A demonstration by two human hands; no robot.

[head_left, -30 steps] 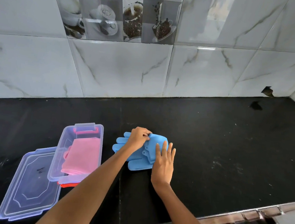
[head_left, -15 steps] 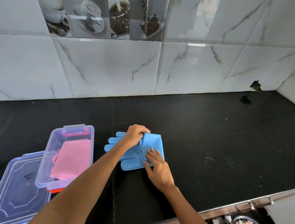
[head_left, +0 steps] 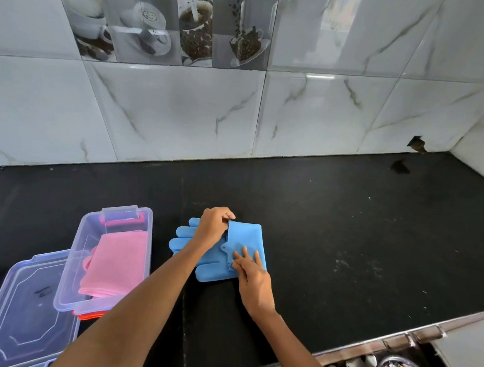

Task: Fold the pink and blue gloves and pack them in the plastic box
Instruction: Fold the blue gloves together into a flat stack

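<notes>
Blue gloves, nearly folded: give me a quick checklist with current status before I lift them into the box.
1. Blue rubber gloves folded over: ok, cuff end doubled across the palms, fingers poking out left.
2. Left hand pinching the far folded edge: ok.
3. Right hand pressing the near side flat: ok.
4. Clear plastic box open: ok; its clear lid lies beside it.
5. Folded pink gloves already inside: ok.
6. Room left on top for the blue pair: cannot tell.
</notes>
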